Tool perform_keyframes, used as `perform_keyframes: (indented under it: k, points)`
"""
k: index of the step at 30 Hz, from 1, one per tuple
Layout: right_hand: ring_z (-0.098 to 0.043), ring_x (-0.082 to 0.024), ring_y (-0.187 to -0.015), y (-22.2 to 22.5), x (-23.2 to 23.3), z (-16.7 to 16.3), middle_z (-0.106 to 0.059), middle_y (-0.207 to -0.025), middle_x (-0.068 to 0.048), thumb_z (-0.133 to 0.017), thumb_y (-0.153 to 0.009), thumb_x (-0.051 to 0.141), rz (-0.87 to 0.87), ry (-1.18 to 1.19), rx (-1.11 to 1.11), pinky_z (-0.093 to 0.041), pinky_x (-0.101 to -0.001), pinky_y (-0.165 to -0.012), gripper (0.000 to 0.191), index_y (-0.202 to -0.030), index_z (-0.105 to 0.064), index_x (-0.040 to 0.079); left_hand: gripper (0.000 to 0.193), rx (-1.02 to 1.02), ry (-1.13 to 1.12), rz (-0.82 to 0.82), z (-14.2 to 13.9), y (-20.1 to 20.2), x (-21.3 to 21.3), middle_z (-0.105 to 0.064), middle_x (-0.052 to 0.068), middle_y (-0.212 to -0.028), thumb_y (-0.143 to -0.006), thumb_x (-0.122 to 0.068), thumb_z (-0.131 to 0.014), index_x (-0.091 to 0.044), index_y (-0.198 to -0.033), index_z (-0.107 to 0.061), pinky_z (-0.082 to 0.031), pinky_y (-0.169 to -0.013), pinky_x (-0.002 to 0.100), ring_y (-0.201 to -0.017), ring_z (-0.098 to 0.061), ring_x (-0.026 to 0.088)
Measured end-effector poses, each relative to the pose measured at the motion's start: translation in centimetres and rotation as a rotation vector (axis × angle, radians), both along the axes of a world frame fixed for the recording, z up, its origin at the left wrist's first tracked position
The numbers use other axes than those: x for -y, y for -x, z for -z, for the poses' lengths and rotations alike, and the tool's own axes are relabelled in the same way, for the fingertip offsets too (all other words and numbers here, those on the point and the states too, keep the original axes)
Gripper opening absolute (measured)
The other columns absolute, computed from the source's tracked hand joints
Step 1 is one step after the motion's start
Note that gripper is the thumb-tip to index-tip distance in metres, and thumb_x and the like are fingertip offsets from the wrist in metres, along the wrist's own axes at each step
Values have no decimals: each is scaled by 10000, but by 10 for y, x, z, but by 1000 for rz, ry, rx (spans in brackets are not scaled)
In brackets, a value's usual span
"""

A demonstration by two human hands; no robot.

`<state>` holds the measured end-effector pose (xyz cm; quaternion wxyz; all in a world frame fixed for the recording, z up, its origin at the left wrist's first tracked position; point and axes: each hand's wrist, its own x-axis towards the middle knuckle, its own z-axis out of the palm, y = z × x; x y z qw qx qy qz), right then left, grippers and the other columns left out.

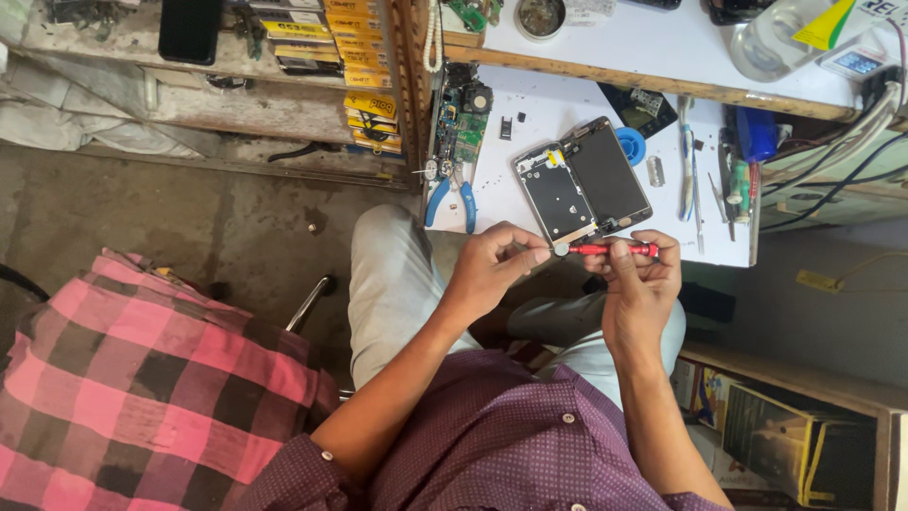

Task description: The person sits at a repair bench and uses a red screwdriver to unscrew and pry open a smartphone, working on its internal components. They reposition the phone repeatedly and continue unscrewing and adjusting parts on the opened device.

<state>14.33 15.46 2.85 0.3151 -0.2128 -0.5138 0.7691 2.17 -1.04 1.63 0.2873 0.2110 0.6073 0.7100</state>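
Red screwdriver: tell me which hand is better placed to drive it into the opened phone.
Right. The right hand grips the red screwdriver by its handle; the left hand only pinches its tip, beside the opened phone.

White table (530, 118) carrying an opened phone (584, 180). Left of the phone: blue-handled pliers (450, 201) and a green circuit board (461, 123). Right of the phone: blue round cap (631, 145), toothbrush (687, 161), screwdrivers (740, 185).
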Motion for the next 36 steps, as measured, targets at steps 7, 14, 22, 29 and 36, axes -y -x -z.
perform_keyframes:
  k: [7,14,22,29,36]
  points:
    - [-731,-239,-865,-1,-3,-4,-729,-1054,-176,-635,-1066,25,-28,-52,-3,-600,-348,-829,267,-1274,-468,48,139,-149,93,-23,-11,3,0,-705,1,-895,-892,-140,-792,-48,-996,-786,-503,-687,227,-730,-586,56]
    - [-727,-251,-899,0,-6,-8,-721,-1086,-191,-623,-1080,29,-59,-97,4,-593,-361,-856,266,-1286,-456,49,154,-138,110,-29,-16,5,-4,-697,8,-890,-876,-146,-800,-46,-991,-786,-505,-680,231,-719,-590,66]
    - [-726,-254,-910,1,-16,-12,-721,-1110,-205,-614,-1092,21,-27,-90,-5,-598,-372,-874,270,-1293,-435,41,368,-175,138,-41,-23,8,-9,-727,48,-1075,-846,-163,-818,-61,-1186,-721,-537,-734,277,-767,-625,125]
    - [-707,-246,-958,14,-41,-20,-703,-1126,-207,-615,-1085,-48,8,16,-45,-589,-356,-889,354,-1346,-405,67,780,-573,321,-150,-15,24,-28,-432,183,-1562,-826,-152,-837,-75,-1498,-448,-574,-919,411,-1001,-711,315]
    - [-704,-250,-953,11,-50,-31,-676,-1152,-166,-639,-1069,-40,74,-45,-16,-597,-377,-864,491,-1437,-342,95,1016,-641,465,-107,-11,43,-47,-365,335,-1512,-748,-161,-878,-52,-1561,-278,-548,-964,458,-1182,-615,484]
